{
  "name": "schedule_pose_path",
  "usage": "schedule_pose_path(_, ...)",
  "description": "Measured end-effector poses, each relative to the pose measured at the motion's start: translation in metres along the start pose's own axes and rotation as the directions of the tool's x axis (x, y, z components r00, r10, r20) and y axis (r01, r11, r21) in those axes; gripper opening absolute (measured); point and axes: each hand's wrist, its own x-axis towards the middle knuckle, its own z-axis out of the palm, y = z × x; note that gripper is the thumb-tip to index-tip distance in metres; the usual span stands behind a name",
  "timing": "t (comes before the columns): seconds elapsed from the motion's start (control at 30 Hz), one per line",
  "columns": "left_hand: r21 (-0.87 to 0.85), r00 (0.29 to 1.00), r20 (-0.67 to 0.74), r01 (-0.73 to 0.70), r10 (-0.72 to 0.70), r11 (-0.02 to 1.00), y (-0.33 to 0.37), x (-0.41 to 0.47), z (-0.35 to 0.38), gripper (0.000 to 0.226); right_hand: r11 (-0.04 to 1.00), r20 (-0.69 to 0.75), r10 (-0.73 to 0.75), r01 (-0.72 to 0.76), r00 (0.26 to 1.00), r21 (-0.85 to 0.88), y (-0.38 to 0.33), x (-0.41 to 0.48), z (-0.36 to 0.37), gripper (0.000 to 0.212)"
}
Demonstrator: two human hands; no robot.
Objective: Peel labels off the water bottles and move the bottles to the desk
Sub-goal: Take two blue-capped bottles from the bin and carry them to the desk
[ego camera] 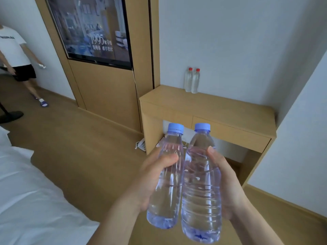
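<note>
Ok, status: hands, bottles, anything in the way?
Left hand grips one blue-capped bottle, right hand the other. Both label-free, not yet on the desk. Two red-capped bottles stand at its back; no visible obstruction.

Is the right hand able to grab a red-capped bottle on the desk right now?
Probably not: the right hand already grips a blue-capped bottle, and the red-capped bottles stand well ahead.

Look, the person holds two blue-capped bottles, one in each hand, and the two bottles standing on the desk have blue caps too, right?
Not quite. In the head view, the pair of bottles on the desk has red caps, not blue. The rest holds: the left hand grips the left blue-capped bottle, the right hand the right blue-capped bottle.
</note>
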Motion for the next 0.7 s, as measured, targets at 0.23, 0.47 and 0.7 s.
schedule_pose_path(0.23, 0.048, 0.997, 0.063, -0.049, 0.046, 0.998, 0.044, 0.122, -0.079, 0.034, 1.000, -0.133, 0.018, -0.021, 0.991, -0.020, 0.001, 0.132, 0.037, 0.038)
schedule_pose_path(0.47, 0.015, 1.000, 0.014, -0.011, 0.011, 1.000, 0.070, 0.186, -0.154, 0.036, 0.994, 0.046, 0.057, -0.061, 0.997, 0.094, 0.016, 0.241, 0.070, 0.038)
schedule_pose_path(0.7, 0.003, 0.997, -0.079, 0.019, -0.018, 1.000, 0.082, 0.245, -0.191, 0.018, 0.990, 0.126, 0.102, -0.113, 0.987, 0.082, 0.032, 0.331, 0.063, 0.045)
